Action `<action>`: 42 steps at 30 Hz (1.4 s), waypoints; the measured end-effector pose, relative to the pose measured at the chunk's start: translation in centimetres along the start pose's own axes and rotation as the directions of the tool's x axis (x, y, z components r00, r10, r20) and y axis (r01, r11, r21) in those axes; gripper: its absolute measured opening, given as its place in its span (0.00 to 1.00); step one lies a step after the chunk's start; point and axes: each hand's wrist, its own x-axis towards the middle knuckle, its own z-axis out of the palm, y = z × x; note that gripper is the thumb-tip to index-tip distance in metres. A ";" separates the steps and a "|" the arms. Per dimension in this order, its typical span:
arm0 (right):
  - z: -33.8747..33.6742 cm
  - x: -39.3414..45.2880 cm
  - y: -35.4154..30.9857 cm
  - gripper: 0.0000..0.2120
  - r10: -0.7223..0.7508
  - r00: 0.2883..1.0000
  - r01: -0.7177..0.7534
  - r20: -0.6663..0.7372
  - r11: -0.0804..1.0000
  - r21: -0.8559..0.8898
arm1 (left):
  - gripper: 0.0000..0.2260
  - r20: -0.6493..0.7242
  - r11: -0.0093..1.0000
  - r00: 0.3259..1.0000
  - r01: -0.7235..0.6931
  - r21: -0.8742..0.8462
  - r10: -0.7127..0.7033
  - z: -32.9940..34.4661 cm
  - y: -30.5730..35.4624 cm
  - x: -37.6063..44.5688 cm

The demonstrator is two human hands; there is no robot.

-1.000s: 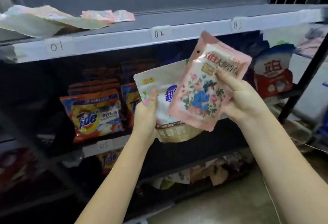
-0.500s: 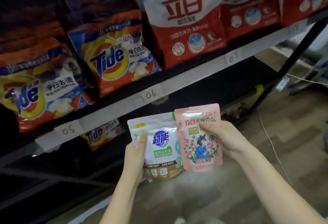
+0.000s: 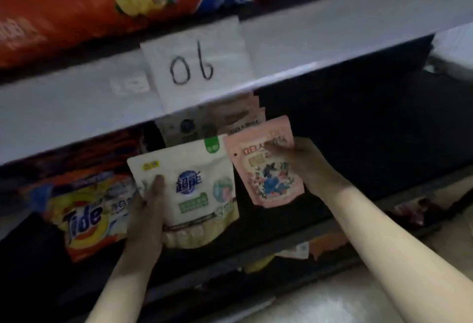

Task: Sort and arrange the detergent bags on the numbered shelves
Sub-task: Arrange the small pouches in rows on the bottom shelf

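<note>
Two bags held: both just below the shelf edge (image 3: 332, 48) bearing label 06 (image 3: 192, 67)
Left hand (image 3: 148, 210): grips the white bag (image 3: 189, 189) by its left side — thumb on the front
Right hand (image 3: 307, 161): pinches the pink bag (image 3: 268, 169) near its top, beside the white one
Behind them: more pouches (image 3: 230, 123) under the label
Left of label, lower: Tide bag (image 3: 87, 215) — lying in shadow

Both bare forearms reach up and forward from the bottom of the view. The left hand (image 3: 147, 216) grips the lower left side of a white, glossy plastic pouch (image 3: 194, 189), thumb laid flat on its front. The right hand (image 3: 304, 166) pinches a pink, flower-printed plastic pouch (image 3: 266, 169) by its right edge, thumb across the front near the top.
</note>
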 end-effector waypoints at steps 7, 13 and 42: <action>2.0 8.6 3.7 0.05 -0.237 0.971 0.238 -0.020 0.966 0.098 | 0.09 -0.094 0.933 0.934 -0.353 -0.068 0.346 2.5 -1.4 8.8; 2.4 10.3 8.1 0.10 -0.339 0.935 0.350 -0.099 0.927 0.132 | 0.05 -0.193 0.874 0.880 -0.464 -0.145 0.435 4.4 -3.7 12.8; 2.0 10.1 8.6 0.09 -0.328 0.940 0.341 -0.099 0.924 0.176 | 0.21 -0.223 0.929 0.911 -0.366 -0.053 0.347 9.1 -9.4 16.7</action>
